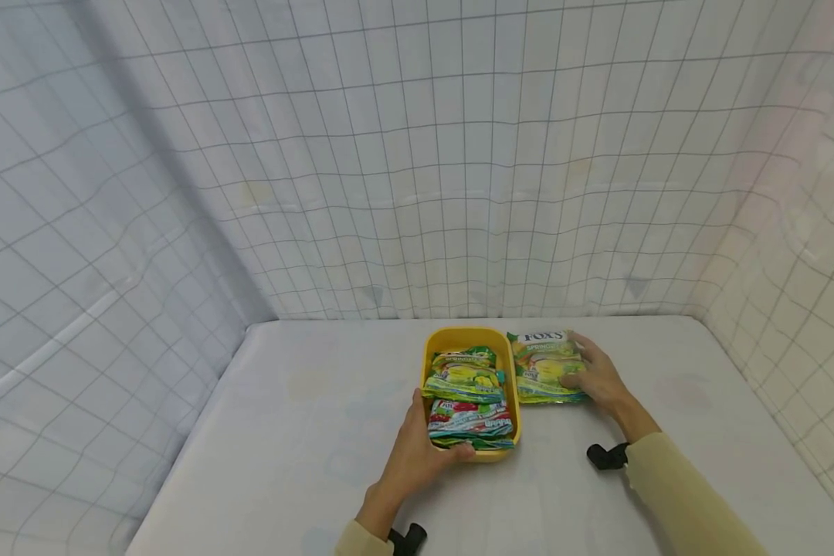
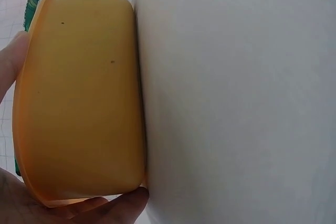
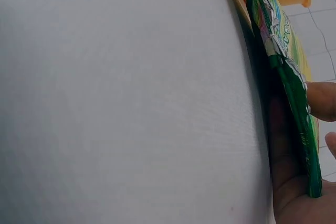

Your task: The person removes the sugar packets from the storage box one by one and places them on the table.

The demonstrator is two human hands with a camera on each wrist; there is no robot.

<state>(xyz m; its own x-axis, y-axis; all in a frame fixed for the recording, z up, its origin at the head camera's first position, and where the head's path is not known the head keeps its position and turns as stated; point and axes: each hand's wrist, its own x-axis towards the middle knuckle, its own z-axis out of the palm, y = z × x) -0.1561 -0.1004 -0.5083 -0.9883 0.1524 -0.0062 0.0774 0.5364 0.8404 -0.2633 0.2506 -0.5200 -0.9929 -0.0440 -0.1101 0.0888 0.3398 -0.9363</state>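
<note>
A yellow plastic tub (image 1: 459,335) stands on the white table, filled with candy packets. On top lies a green and yellow packet (image 1: 466,376), and nearer the front a red and white packet (image 1: 469,417). My left hand (image 1: 417,452) grips the tub at its front left corner, thumb on the front rim and fingers along the left side. Right of the tub, my right hand (image 1: 601,378) pinches a green and yellow Fox's candy packet (image 1: 544,367) by its right edge. In the right wrist view the thumb (image 3: 321,100) is above this packet and fingers lie beneath it.
The white tabletop (image 1: 306,432) spreads around the tub on both sides. White cloth with a dark grid (image 1: 472,193) hangs behind the table and at its left and right. Black straps with mounts (image 1: 608,456) sit on both wrists.
</note>
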